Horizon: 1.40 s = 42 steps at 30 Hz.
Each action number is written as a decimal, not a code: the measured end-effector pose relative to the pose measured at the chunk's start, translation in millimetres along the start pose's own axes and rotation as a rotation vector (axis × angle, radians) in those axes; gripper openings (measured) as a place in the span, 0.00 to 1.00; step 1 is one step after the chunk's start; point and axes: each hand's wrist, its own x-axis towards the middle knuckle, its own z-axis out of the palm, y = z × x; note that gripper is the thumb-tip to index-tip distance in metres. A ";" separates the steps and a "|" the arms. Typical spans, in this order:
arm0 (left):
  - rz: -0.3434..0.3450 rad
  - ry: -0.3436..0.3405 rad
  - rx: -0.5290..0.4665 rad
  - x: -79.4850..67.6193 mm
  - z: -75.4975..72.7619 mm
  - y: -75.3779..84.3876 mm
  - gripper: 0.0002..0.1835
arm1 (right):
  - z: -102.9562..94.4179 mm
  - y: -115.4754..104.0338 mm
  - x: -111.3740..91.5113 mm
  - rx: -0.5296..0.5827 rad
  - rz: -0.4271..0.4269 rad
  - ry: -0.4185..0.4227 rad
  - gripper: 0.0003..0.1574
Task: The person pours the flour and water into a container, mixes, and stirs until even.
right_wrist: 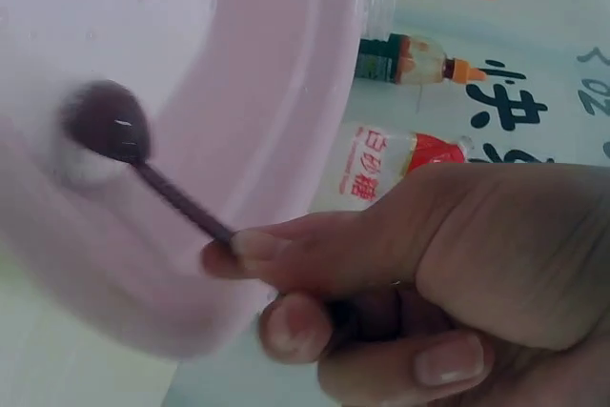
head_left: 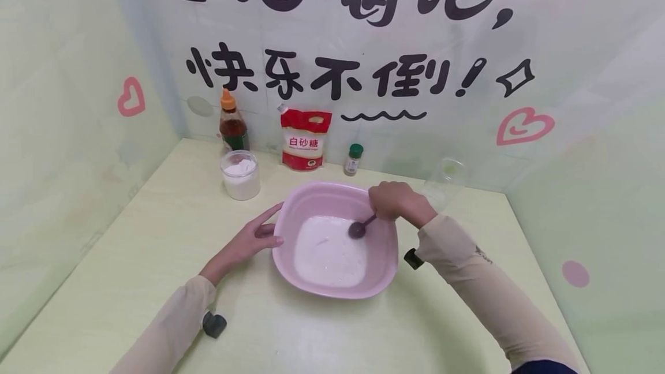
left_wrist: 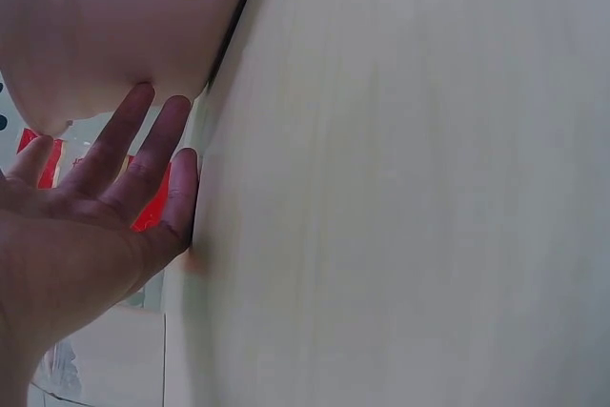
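Observation:
A pink plastic basin [head_left: 388, 253] stands on the table with a white liquid [head_left: 324, 261] covering its bottom. My left hand [head_left: 254, 238] rests against the basin's left side. In the left wrist view its spread, nearly straight fingers [left_wrist: 114, 145] touch the outer wall. Over the basin's far right rim, my right hand [head_left: 395, 199] grips a dark spoon [head_left: 357, 229] by its handle. In the right wrist view, the thumb and forefinger pinch the handle while the other fingers curl below it. The spoon's bowl [right_wrist: 110, 123] is low over the liquid, slightly blurred.
Behind the basin stand a jar of white powder [head_left: 241, 180], a sauce bottle with an orange cap [head_left: 233, 126], a red and white sugar bag [head_left: 305, 140] and a small green-capped shaker [head_left: 353, 160]. A clear container [head_left: 445, 180] is at back right, beyond the right forearm. Printed sheets wall the table.

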 end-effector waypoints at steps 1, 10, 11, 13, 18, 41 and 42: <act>-0.001 0.002 -0.004 -0.2 0.1 -0.7 0.44 | 0.1 -3.1 3.8 -0.004 -0.005 0.014 0.10; 0.018 0.005 -0.033 -1.3 3.8 -7.1 0.44 | 13.5 -38.4 31.8 0.111 -0.123 0.084 0.09; 0.019 0.002 -0.034 -1.2 4.4 -7.3 0.44 | 16.2 -41.5 31.7 0.119 -0.156 0.077 0.10; 0.019 0.001 -0.028 -0.9 5.0 -6.8 0.44 | 21.2 -46.3 28.7 0.137 -0.216 0.056 0.10; 0.018 0.006 -0.018 -1.0 3.3 -3.2 0.44 | 28.8 -47.8 8.8 0.193 -0.284 -0.081 0.07; -0.006 -0.001 -0.007 1.3 1.1 -1.6 0.43 | 11.5 -13.1 15.6 0.063 -0.042 0.161 0.14; -0.005 0.001 -0.011 1.3 1.2 -1.6 0.43 | 12.0 -17.1 18.8 0.075 -0.053 0.162 0.14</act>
